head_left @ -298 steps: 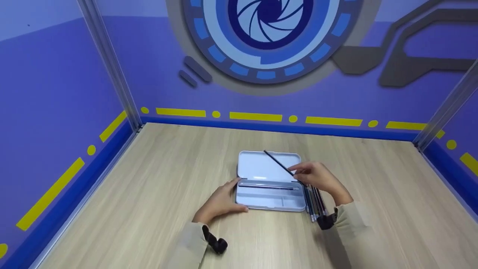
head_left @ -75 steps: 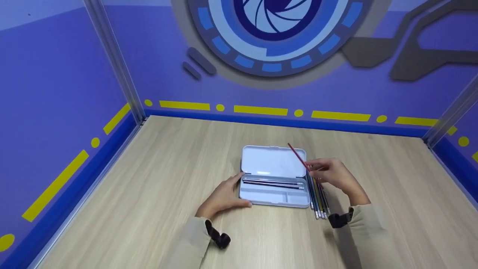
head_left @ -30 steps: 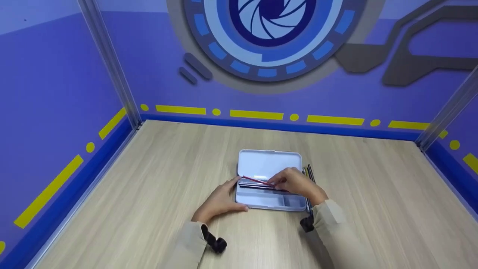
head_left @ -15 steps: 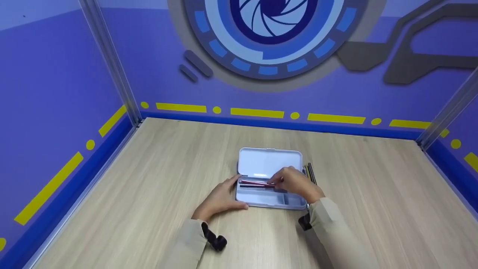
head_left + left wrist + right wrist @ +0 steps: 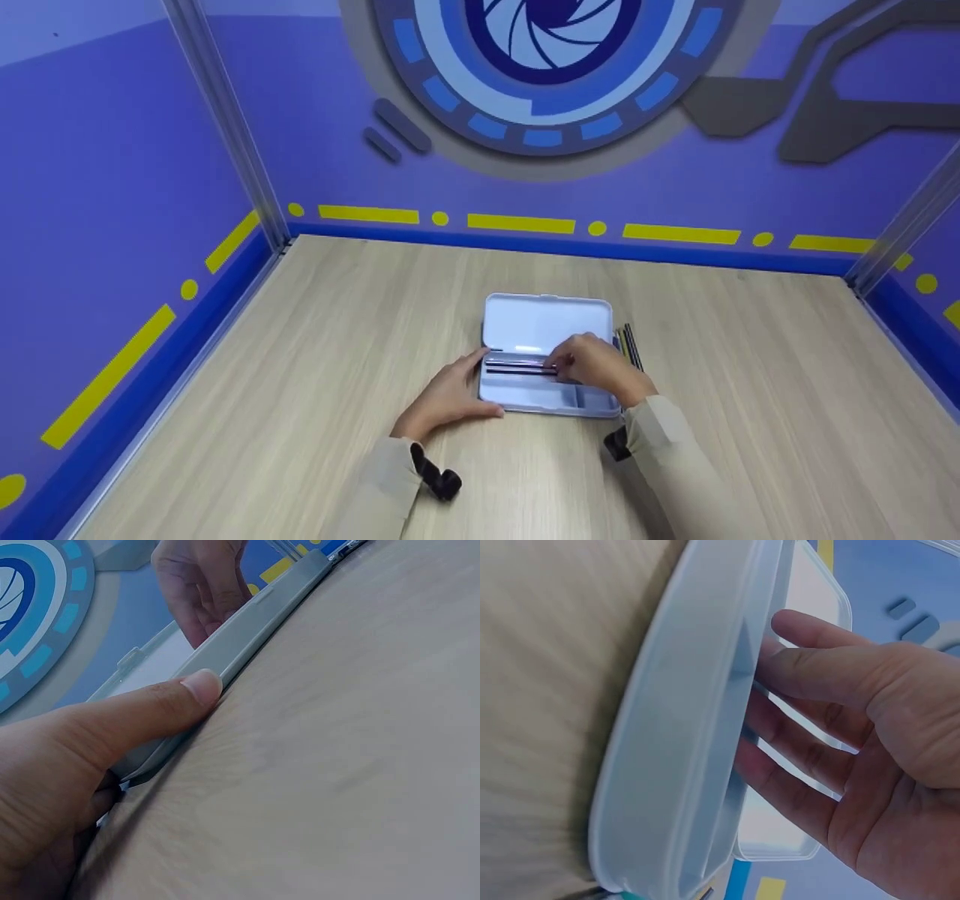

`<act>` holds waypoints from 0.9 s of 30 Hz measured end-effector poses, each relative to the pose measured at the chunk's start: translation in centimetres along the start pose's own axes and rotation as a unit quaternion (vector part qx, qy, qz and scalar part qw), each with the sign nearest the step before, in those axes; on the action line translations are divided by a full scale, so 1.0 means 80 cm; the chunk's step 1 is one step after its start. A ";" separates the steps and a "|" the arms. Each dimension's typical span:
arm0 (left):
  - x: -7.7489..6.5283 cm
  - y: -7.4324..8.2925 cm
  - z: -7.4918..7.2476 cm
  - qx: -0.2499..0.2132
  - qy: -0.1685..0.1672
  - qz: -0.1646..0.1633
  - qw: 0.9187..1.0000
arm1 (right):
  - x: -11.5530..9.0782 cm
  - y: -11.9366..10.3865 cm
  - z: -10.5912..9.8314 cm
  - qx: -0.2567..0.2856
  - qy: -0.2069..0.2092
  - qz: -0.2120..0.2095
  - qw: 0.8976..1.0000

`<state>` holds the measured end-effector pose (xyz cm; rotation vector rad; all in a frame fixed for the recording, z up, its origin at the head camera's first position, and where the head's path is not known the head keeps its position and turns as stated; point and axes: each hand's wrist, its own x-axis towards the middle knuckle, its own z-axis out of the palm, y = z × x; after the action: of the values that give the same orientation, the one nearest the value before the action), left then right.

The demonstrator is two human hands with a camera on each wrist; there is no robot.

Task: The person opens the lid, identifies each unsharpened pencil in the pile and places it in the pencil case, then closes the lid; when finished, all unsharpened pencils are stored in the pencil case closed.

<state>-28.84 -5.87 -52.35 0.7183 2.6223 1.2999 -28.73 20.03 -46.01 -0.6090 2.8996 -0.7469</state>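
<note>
Likely light, stiff and best pinched mid-shaft, the pencils (image 5: 517,371) lay in the case (image 5: 529,391), partly under the right hand (image 5: 598,367), whose hold I couldn't tell, while the left hand (image 5: 448,397) gripped its left end.

Booth-type workstn: wood-look tbl (image 5: 352,315), printed blue-purple wall panels (image 5: 97,187) w/ yellow dashes (image 5: 367,214), metal corner posts (image 5: 223,112).

The left sleeve (image 5: 379,480) and right sleeve (image 5: 679,454) are long, plain beige fabric with soft creases. The left wrist band (image 5: 420,459) is black and curved, carrying a rounded black module (image 5: 448,486). The right wrist module (image 5: 617,444) is likewise black. Left grip (image 5: 446,397) and right grip (image 5: 596,367): bare hands.
</note>
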 end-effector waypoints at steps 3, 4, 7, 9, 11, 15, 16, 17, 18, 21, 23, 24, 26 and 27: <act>0.000 0.001 -0.001 0.001 0.001 -0.003 1.000 | -0.002 0.000 -0.003 0.002 0.001 0.008 1.000; 0.000 0.001 -0.001 0.001 0.002 -0.004 1.000 | -0.003 0.000 -0.004 0.003 0.000 0.011 1.000; -0.001 0.002 0.000 0.000 0.002 -0.006 1.000 | -0.005 0.000 -0.007 0.007 -0.002 0.018 1.000; -0.001 0.002 0.000 -0.001 0.002 -0.008 1.000 | -0.005 0.000 -0.009 0.010 -0.002 0.017 1.000; -0.001 0.002 0.000 -0.002 0.002 -0.007 1.000 | -0.006 0.000 -0.010 0.014 -0.001 0.015 1.000; -0.001 0.003 0.000 -0.007 0.002 -0.005 1.000 | -0.011 0.004 -0.014 0.023 0.005 0.002 1.000; -0.001 0.003 0.000 -0.007 0.001 -0.004 1.000 | -0.013 0.005 -0.016 0.023 0.006 -0.002 1.000; -0.001 0.003 0.001 -0.006 0.001 -0.004 1.000 | -0.015 0.006 -0.017 0.024 0.009 -0.003 1.000; -0.001 0.003 0.001 -0.007 0.000 -0.005 1.000 | -0.017 0.008 -0.018 0.026 0.010 0.000 1.000; 0.000 0.002 0.002 -0.003 0.000 -0.003 1.000 | -0.022 0.012 -0.023 0.023 0.015 0.014 1.000; 0.000 0.002 0.002 -0.001 0.003 0.000 1.000 | -0.025 0.015 -0.025 0.021 0.020 0.031 0.999; 0.000 0.002 0.002 0.000 0.006 0.002 1.000 | -0.026 0.017 -0.027 0.018 0.024 0.036 0.999; -0.001 0.001 0.002 0.004 0.010 0.007 1.000 | -0.028 0.021 -0.030 0.012 0.033 0.037 0.999; -0.001 0.001 0.001 0.004 0.011 0.009 1.000 | -0.030 0.024 -0.032 0.013 0.038 0.038 0.998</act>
<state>-28.72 -5.79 -52.34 0.7353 2.6467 1.3095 -27.67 23.63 -44.72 -0.4756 2.9580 -0.8123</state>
